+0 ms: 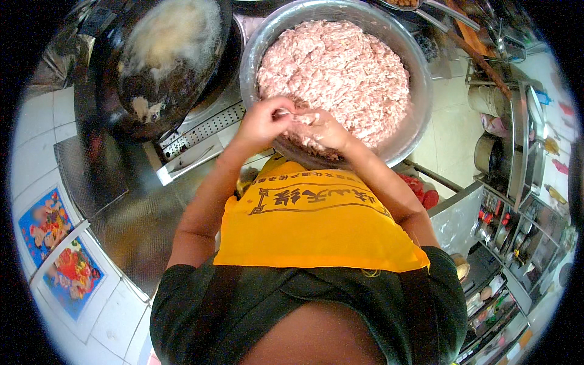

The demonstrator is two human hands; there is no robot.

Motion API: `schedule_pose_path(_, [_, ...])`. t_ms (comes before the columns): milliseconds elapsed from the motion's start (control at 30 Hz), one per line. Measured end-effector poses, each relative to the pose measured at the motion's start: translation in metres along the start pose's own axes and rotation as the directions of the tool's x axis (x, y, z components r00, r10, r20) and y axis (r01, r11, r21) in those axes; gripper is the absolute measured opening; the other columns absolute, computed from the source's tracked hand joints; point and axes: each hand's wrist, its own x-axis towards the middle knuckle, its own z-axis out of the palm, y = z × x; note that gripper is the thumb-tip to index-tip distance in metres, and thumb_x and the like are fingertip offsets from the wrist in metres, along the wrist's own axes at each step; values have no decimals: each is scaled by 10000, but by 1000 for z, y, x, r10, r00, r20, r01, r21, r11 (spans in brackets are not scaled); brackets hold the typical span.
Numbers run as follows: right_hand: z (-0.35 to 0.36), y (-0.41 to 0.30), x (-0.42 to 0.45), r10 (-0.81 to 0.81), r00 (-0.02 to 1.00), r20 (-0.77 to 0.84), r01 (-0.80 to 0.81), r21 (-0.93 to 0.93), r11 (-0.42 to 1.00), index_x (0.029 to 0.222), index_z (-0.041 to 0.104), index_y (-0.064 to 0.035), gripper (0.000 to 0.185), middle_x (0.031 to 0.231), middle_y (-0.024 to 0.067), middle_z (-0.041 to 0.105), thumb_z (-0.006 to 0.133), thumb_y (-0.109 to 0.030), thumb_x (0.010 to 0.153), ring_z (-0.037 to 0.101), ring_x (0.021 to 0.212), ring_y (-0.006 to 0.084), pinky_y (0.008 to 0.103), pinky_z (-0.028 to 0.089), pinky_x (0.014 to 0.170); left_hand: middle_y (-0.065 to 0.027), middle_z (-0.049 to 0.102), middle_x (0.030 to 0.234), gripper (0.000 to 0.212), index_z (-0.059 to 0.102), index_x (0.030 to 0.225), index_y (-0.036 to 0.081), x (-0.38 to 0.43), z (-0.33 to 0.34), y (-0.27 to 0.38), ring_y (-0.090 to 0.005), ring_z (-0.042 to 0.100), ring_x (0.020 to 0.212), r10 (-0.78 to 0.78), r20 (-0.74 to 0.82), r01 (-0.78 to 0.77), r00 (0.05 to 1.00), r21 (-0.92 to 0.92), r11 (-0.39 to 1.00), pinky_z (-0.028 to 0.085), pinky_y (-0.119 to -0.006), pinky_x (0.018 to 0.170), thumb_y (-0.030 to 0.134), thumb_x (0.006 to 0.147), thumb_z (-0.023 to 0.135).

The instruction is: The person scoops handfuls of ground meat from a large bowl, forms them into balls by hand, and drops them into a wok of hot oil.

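A large metal basin [415, 118] filled with pale pink minced meat [337, 68] stands before me. Both hands are over its near left part, close together. My left hand [264, 121] has its thumb and forefinger curled into a ring near a small bit of the meat mixture. Beside it, my right hand [326, 130] is smeared with mince and has some in its curled fingers. To the left, a dark wok [205, 86] holds foaming, bubbling liquid, with a pale lump near its lower side. The fingertips partly hide each other.
A perforated metal strip [205, 130] and a metal ledge [191, 164] lie between wok and basin. At the upper right are a metal ladle [431, 16] and a wooden handle [483, 68]. Metal shelves [515, 150] with pots stand on the right; a yellow apron [315, 228] covers my front.
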Motion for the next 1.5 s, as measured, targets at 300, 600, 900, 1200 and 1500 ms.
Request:
schedule_pose_path(300, [1, -5, -18, 21, 1000, -4, -17, -737, 676, 1178, 476, -67, 479, 786, 225, 593, 605, -313, 789, 571, 744, 393, 457, 464, 668, -74, 622, 820, 169, 581, 962, 18, -25, -153, -29, -131, 574, 740, 39, -542, 314, 840, 542, 779, 463, -263, 681, 94, 812, 580])
schedule_pose_path(600, [7, 3, -15, -21, 999, -46, 3, -362, 932, 1126, 480, -50, 357, 901, 171, 577, 598, -128, 798, 571, 727, 284, 383, 455, 622, -123, 599, 991, 156, 604, 942, 39, -22, -135, -9, -232, 588, 878, 56, -611, 314, 790, 481, 819, 475, -294, 721, 122, 811, 587])
schedule_pose_path(900, [6, 10, -11, -22, 987, -159, 38, 99, 994, 911, 557, -1, 148, 737, 0, 555, 637, -57, 800, 498, 654, 87, 242, 420, 598, -72, 575, 1019, 104, 586, 931, 17, -18, -54, 13, -145, 541, 951, 194, -363, -137, 912, 178, 975, 437, -230, 770, 6, 835, 548])
schedule_pose_path(1200, [-5, -23, -7, -437, 881, -180, 426, -100, 899, 1253, 422, -35, 595, 1139, 127, 552, 666, -44, 711, 527, 1033, 180, 295, 373, 919, -85, 599, 931, 99, 582, 896, 17, -24, -16, 3, -172, 589, 832, 146, -325, -123, 934, 91, 988, 475, -255, 702, 20, 798, 575])
schedule_pose_path(1500, [-8, -9, -2, -253, 958, -136, 217, -231, 948, 946, 616, -7, 254, 943, 142, 620, 672, -103, 718, 589, 896, 229, 316, 440, 807, -85, 573, 1029, 155, 590, 962, 25, -24, -10, 15, -152, 553, 938, 124, -228, -105, 966, 92, 990, 460, -248, 749, 15, 808, 572])
